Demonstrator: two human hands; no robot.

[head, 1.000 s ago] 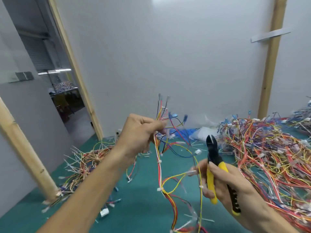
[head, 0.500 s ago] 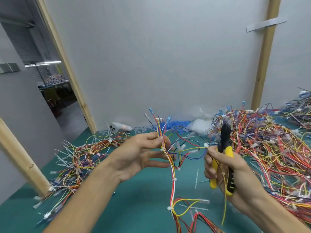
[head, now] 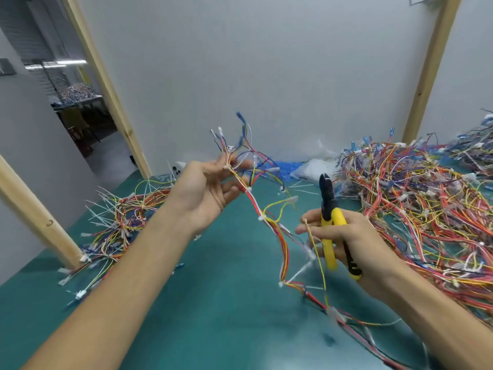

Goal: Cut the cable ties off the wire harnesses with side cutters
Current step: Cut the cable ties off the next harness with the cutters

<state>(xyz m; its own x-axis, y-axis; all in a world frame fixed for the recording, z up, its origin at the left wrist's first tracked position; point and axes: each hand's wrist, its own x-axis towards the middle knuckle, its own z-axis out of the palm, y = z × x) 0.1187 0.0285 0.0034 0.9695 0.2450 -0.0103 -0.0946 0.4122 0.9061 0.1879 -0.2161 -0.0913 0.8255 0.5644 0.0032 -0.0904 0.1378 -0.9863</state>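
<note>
Fingers [head: 234, 186] of the left hand [head: 202, 190] are loosely spread, save thumb and forefinger, which pinch the wire harness [head: 269, 225] near its upper end. This hand is raised just right of a small heap of harnesses [head: 125, 217] lying on the green table [head: 213, 303].

From the pinch, loose connector ends fan upward. The bundle runs down and to the right, reaching the table near the front edge. White cable ties [head: 248, 189] are in place at intervals along it.

Right hand [head: 354, 241]: fingers [head: 314, 232] curled round the yellow handles of the side cutters [head: 327, 201], black head pointing up. Whether the blades are parted cannot be told. The head stands apart from the ties. One yellow wire of the harness crosses the forefinger.

Far right, a large heap of harnesses [head: 416, 209] covers the table.
</note>
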